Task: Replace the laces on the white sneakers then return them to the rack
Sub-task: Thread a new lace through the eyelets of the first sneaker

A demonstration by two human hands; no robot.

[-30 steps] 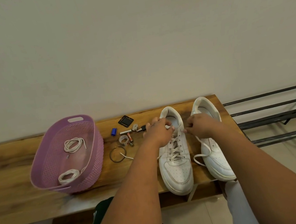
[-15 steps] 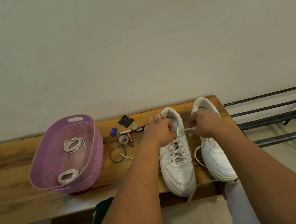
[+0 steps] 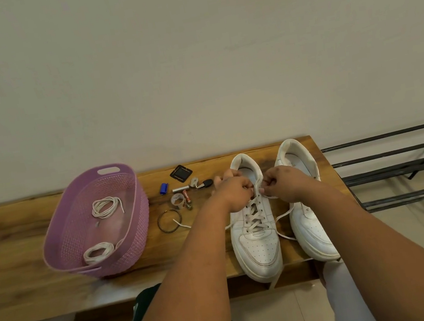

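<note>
Sneakers stand side by side at the right end of a wooden bench (image 3: pixel 13 264), toes toward the near edge. The left sneaker (image 3: pixel 256 239) is laced in white crosses most of the way up; the right sneaker (image 3: pixel 309 214) sits just beside it, partly hidden by the forearm. Both hands meet over the top eyelets of the left sneaker. The left hand (image 3: pixel 234 191) has its fingers curled tight, pinching the lace (image 3: pixel 253 216) at the left side of the tongue. The right hand (image 3: pixel 282 182) is likewise curled, pinching the lace at the right side; a loose white strand runs from under it across the gap between the shoes to the near side. Another lace end (image 3: pixel 181 223) lies on the wood to the left, touching a thin metal bangle (image 3: pixel 170 220).

Far of the bangle lie small odds: a blue cap (image 3: pixel 164 188), batteries (image 3: pixel 185 195), a roll of tape (image 3: pixel 178 201), a key (image 3: pixel 205 184) and a black square piece (image 3: pixel 181 172). Farther left stands a purple woven basket (image 3: pixel 137 222) holding two coiled white laces (image 3: pixel 106 207). At the right, beyond the bench, a black metal shoe rack (image 3: pixel 401 172) stands on the tiled floor.
</note>
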